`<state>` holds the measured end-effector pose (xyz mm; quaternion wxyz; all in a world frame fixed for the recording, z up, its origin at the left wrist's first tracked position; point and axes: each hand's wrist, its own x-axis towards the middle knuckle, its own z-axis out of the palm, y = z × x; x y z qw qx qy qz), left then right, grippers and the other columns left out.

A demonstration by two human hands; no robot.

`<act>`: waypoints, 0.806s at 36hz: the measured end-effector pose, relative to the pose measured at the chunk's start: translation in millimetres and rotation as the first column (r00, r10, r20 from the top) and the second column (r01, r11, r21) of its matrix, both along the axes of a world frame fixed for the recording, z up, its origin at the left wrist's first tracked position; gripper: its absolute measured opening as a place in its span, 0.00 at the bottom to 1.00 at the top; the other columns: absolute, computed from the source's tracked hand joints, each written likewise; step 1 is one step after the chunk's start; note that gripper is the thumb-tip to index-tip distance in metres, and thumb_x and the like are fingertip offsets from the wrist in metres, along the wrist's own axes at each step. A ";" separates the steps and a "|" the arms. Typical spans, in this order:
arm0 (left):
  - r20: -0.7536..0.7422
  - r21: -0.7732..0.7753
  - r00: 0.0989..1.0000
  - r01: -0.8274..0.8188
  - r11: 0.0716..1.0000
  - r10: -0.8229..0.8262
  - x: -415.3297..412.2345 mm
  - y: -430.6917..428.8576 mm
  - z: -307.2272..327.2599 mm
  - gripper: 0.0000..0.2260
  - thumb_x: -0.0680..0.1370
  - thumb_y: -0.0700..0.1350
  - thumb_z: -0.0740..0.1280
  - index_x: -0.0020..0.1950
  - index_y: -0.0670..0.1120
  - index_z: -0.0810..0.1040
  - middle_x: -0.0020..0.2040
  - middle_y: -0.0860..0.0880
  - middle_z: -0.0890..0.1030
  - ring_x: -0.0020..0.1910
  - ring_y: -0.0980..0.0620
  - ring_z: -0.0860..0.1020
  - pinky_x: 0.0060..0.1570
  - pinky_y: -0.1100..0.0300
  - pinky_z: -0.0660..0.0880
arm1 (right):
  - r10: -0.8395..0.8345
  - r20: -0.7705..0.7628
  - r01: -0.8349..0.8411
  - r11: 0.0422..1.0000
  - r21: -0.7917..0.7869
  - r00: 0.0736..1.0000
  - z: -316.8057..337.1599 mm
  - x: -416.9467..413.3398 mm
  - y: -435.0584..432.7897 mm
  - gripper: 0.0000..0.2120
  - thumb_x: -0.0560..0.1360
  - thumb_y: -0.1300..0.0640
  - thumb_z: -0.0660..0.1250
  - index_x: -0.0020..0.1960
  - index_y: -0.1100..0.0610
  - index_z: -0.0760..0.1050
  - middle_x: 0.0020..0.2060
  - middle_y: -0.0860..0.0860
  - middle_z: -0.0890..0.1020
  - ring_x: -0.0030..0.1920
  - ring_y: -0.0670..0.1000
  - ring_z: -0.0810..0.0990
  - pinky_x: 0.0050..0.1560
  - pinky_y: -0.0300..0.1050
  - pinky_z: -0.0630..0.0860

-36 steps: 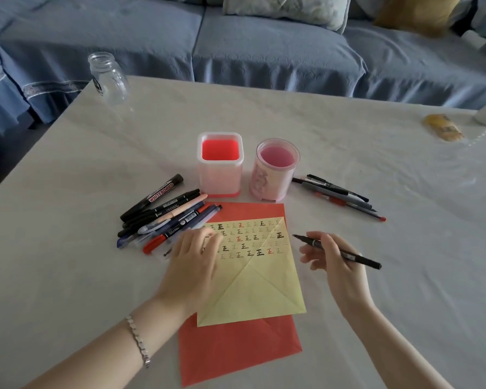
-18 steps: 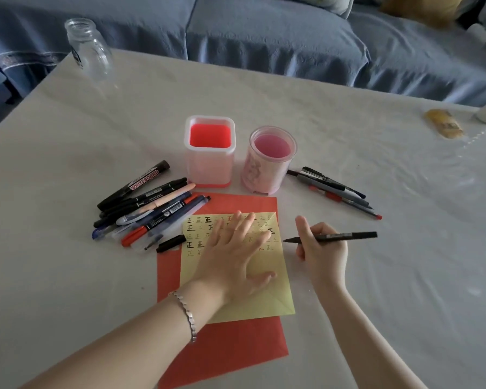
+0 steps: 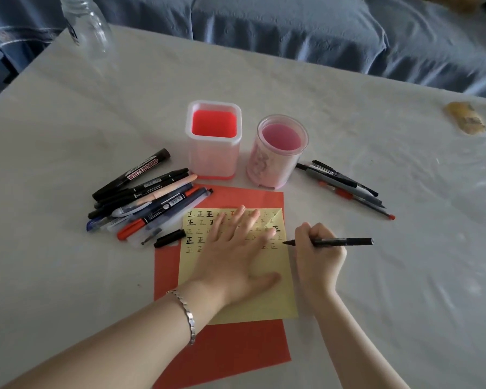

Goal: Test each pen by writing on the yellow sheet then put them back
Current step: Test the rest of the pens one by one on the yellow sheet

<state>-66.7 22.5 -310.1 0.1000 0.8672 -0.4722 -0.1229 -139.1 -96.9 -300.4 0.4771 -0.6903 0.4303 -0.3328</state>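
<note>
Pens lie in a loose heap (image 3: pixel 141 204) at the left of the pale marbled surface (image 3: pixel 348 136), black markers, a peach-barrelled pen and a red-capped one fanned with their long axes running up to the right; a loose black cap (image 3: pixel 169 238) rests just beside the heap, touching the left edge of the yellow sheet. Behind them stand a square white holder with a red inside (image 3: pixel 213 140) and a round pink holder (image 3: pixel 278 153), both empty as far as can be seen. The yellow paper sheet (image 3: pixel 264 299), marked in rows with small written characters, lies on a larger red paper sheet (image 3: pixel 227 357). The left hand (image 3: pixel 233 256) is spread flat on the yellow sheet, fingers splayed and holding nothing, pressing the paper down and covering much of the written rows. Just right of the sheet, the right hand (image 3: pixel 319 254) has its grip closed around a slim black marker pen (image 3: pixel 331 242), uncapped, whose long axis runs nearly level, tip pointing left at the sheet's right edge. The tip sits right at that edge, beside the last characters, so the coming stroke turns on a short move leftward and down onto bare yellow paper; the left hand's fingertips (image 3: pixel 270 233) lie close to the tip and may crowd the free space. Farther right, a small group of pens (image 3: pixel 345 186) lies on the surface, well clear. A clear glass jar (image 3: pixel 87 26) stands at the far left corner.
</note>
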 end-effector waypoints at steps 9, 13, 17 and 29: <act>0.006 0.013 1.000 -0.008 1.000 0.008 0.0 0.2 -0.4 0.33 0.71 0.70 0.51 0.73 0.63 0.50 0.76 0.52 0.40 0.73 0.51 0.32 0.70 0.47 0.32 | 0.017 -0.004 -0.017 1.000 -0.022 1.000 -2.9 0.3 -0.1 0.23 0.72 0.66 0.64 0.25 0.56 0.57 0.19 0.47 0.60 0.23 0.45 0.58 0.25 0.35 0.56; 0.004 0.016 1.000 -0.009 1.000 0.009 0.0 -0.5 0.1 0.32 0.71 0.71 0.52 0.73 0.63 0.50 0.76 0.52 0.40 0.73 0.51 0.33 0.70 0.48 0.32 | 0.021 -0.011 -0.022 0.999 -0.033 1.000 -4.6 0.5 -0.7 0.22 0.72 0.66 0.64 0.25 0.56 0.57 0.19 0.47 0.60 0.24 0.45 0.58 0.25 0.35 0.56; 0.003 0.021 1.000 -0.010 1.000 0.010 0.0 -0.6 0.9 0.32 0.72 0.70 0.53 0.73 0.62 0.49 0.76 0.53 0.39 0.73 0.51 0.32 0.70 0.47 0.32 | 0.027 -0.011 -0.028 0.999 -0.042 1.000 -5.5 0.2 -1.3 0.23 0.72 0.66 0.64 0.25 0.55 0.57 0.18 0.47 0.61 0.23 0.45 0.59 0.25 0.35 0.57; 0.013 0.021 1.000 -0.005 1.000 0.005 0.9 -0.6 -0.5 0.32 0.72 0.70 0.52 0.73 0.63 0.48 0.76 0.53 0.39 0.73 0.51 0.32 0.69 0.48 0.31 | 0.009 -0.047 -0.014 0.995 -0.100 0.999 -12.0 0.5 -3.7 0.22 0.71 0.64 0.64 0.25 0.53 0.56 0.21 0.48 0.61 0.26 0.47 0.57 0.27 0.39 0.56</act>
